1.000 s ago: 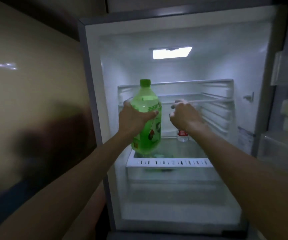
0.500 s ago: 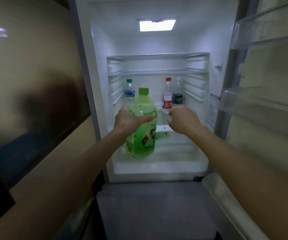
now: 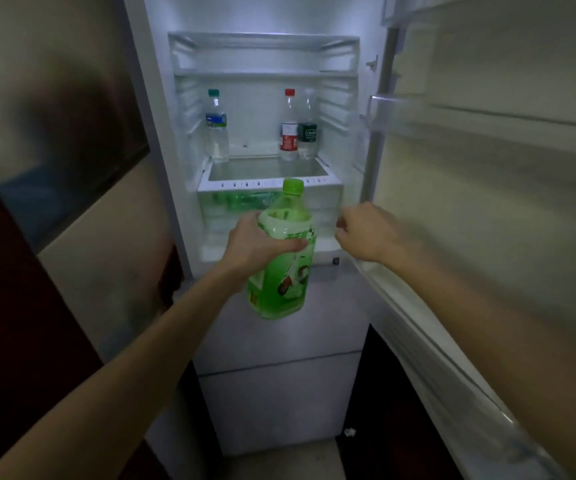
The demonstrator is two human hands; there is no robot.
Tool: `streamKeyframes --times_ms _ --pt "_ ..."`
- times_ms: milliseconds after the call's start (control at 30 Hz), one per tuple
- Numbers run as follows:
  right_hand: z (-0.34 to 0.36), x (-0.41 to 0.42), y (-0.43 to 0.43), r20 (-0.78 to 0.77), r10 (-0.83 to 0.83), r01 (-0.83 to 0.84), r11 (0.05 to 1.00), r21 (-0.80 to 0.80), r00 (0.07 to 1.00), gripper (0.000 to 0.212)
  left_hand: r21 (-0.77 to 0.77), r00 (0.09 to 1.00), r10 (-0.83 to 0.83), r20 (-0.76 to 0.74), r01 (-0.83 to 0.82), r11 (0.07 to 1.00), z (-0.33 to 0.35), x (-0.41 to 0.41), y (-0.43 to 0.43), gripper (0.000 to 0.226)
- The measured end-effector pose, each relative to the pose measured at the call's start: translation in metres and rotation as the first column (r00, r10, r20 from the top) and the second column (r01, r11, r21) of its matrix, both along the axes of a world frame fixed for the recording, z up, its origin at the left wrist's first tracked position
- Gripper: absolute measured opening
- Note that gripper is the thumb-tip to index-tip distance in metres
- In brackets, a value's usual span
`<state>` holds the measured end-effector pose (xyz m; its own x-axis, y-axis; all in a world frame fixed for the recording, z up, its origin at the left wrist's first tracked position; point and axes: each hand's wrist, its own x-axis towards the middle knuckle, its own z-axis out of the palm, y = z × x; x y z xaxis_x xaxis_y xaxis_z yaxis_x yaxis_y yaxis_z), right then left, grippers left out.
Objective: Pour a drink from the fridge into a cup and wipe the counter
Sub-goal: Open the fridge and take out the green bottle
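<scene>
Fridge point(image 3: 162, 133) wide open and lit inside, its door point(image 3: 487, 202) swung out to the right. Front and centre, the big green bottle point(image 3: 279, 289) is out of the compartment, upright in the air in front of the fridge, green cap on. The left hand point(image 3: 258, 244) grips it around the shoulder, fingers and thumb wrapped tight on the plastic. The right hand point(image 3: 366, 233) hovers just beside it near the door's edge, fingers curled in, holding nothing. On the shelf point(image 3: 265, 168) behind: a teal-capped bottle point(image 3: 217, 133) left, a red-capped bottle point(image 3: 289, 133) and a dark-labelled bottle point(image 3: 308, 133) side by side on the right.
</scene>
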<state>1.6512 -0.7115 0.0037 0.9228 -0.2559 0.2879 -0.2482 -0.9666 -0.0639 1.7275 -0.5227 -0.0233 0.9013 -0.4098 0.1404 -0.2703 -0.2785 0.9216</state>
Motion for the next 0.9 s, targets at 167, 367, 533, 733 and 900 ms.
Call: streamKeyframes --times_ms 167,367,533,733,900 --pt "-0.015 -0.065 -0.004 -0.081 0.037 -0.036 0.999 0.013 0.996 0.029 0.029 1.000 0.018 -0.019 -0.017 0.999 -0.019 -0.060 0.002 0.086" --pt "-0.030 -0.143 -0.004 -0.123 0.092 -0.094 0.996 -0.009 0.988 0.022 0.072 1.000 -0.003 -0.008 0.003 0.997 -0.031 -0.139 -0.004 0.072" --pt "-0.035 -0.207 -0.006 -0.108 0.161 -0.159 0.987 0.031 0.981 0.026 0.091 1.000 0.027 0.014 -0.028 0.995 -0.042 -0.202 -0.010 0.081" --pt "-0.014 -0.297 -0.014 0.423 0.155 -0.250 0.952 0.178 0.893 0.023 0.068 0.999 0.010 -0.044 -0.007 0.998 -0.046 -0.268 -0.018 0.085" --pt "-0.011 -0.341 -0.029 0.611 0.044 -0.257 0.929 0.266 0.791 0.027 -0.012 0.997 -0.048 -0.054 0.048 0.999 -0.036 -0.307 -0.040 0.089"
